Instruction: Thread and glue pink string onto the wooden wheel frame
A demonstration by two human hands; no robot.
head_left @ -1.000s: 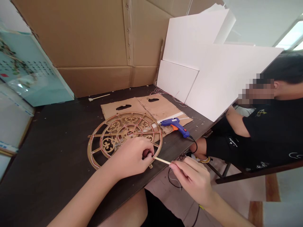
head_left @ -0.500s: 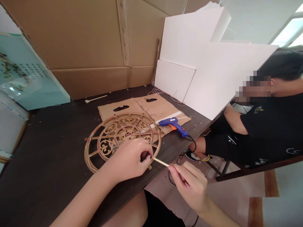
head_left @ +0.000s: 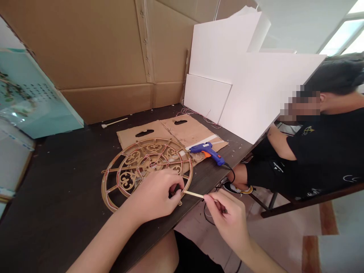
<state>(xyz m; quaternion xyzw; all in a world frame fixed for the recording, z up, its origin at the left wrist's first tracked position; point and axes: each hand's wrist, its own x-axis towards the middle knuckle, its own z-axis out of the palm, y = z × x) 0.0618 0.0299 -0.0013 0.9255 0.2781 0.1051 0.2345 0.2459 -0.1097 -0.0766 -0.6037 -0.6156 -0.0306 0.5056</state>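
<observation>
A round, gold-brown openwork wooden wheel (head_left: 133, 167) lies flat on the dark table (head_left: 57, 197), partly over a flattened cardboard sheet (head_left: 187, 131). My left hand (head_left: 156, 195) rests on the wheel's near rim with its fingers pinched at the edge. My right hand (head_left: 227, 222), just off the table's front edge, pinches the end of a thin pale wooden stick (head_left: 193, 194). The stick's other end meets the wheel rim beside my left fingertips.
A blue and orange glue gun (head_left: 207, 151) lies on the cardboard, its black cord hanging off the table. White foam boards (head_left: 244, 83) and cardboard walls (head_left: 99, 57) stand behind. A person in black sits at the right (head_left: 318, 151). A small stick (head_left: 113, 122) lies far back.
The view has shifted slightly. My right hand has closed in a little toward the table edge along the stick; my left hand stays pinched on the wheel's rim.
</observation>
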